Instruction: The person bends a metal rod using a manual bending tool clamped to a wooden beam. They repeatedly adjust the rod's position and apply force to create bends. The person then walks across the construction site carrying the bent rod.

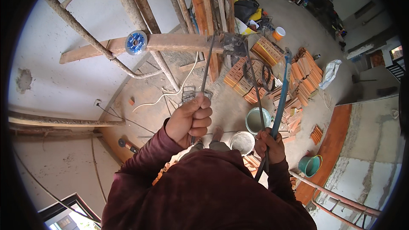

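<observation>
The left hand (194, 119) is closed in a fist around the left rod (208, 64), a thin dark bar. The right hand (270, 145) is closed around the blue bar (282, 102) and the right rod (254, 81) together; the blue bar has a hooked far end. Both hands are on the near side of the wooden plank (179, 42), the left hand being nearer to its front edge. The left rod's long axis points away from the left fist, leans slightly right and crosses the plank on its right half. The right rod leans left toward the dark plate (234, 44) at the plank's right end, so that the two rods converge with distance. Whether they join, or touch plank or plate, cannot be told. The blue bar leans right, clear of the plank's right end. A blue-labelled reel (136, 42) is positioned on the plank, left of its middle. Beyond the hands, the floor carries a green bucket (265, 115) and, farther off, stacked bricks (238, 79).
</observation>
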A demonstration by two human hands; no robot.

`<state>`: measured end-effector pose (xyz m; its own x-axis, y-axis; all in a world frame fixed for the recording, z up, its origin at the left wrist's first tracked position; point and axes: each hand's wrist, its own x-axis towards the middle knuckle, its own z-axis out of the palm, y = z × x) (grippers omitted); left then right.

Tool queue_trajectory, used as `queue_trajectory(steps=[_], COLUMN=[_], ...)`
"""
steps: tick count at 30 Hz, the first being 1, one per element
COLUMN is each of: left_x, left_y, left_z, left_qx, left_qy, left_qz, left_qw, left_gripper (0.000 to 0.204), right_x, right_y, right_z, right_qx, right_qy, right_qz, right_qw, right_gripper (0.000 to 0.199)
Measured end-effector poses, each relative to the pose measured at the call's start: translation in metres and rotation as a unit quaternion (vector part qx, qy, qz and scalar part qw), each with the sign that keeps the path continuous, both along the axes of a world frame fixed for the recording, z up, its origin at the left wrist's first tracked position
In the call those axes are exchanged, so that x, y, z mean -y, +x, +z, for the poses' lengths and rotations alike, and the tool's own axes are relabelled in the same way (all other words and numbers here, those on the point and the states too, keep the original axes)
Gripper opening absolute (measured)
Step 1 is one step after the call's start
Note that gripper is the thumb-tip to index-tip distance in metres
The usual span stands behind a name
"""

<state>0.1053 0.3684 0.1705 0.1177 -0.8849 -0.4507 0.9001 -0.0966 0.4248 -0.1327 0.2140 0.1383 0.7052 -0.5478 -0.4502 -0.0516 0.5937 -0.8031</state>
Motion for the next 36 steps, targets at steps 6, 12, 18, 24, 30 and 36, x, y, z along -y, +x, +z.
queue_trajectory(steps=[6,12,18,24,30,36], left_x=[-0.003,0.052,0.088,0.16,0.282,0.435], left_y=[-0.005,-0.018,-0.047,-0.039,-0.029,0.023], left_z=[0.0,-0.049,-0.203,-0.279,-0.363,-0.447], left_qx=[0.152,0.228,0.193,0.245,0.693,0.691], left_qy=[-0.119,-0.104,0.09,0.148,0.211,0.214], left_qz=[-0.026,-0.062,-0.192,-0.266,-0.261,-0.251], left_qw=[0.981,0.966,0.958,0.92,0.638,0.643], left_gripper=[0.036,0.029,0.023,0.027,0.055,0.038], right_x=[-0.011,-0.015,-0.016,0.049,0.191,0.374], right_y=[-0.002,-0.042,-0.077,-0.074,-0.046,0.01], right_z=[-0.021,-0.032,-0.092,-0.163,-0.232,-0.329], right_qx=[-0.062,-0.074,-0.102,-0.137,-0.113,-0.126], right_qy=[-0.261,-0.241,-0.137,-0.044,-0.078,-0.069], right_qz=[0.012,-0.063,-0.149,-0.177,-0.162,-0.089], right_qw=[0.963,0.966,0.974,0.974,0.977,0.986], right_gripper=[0.027,0.025,0.017,0.019,0.018,0.021])
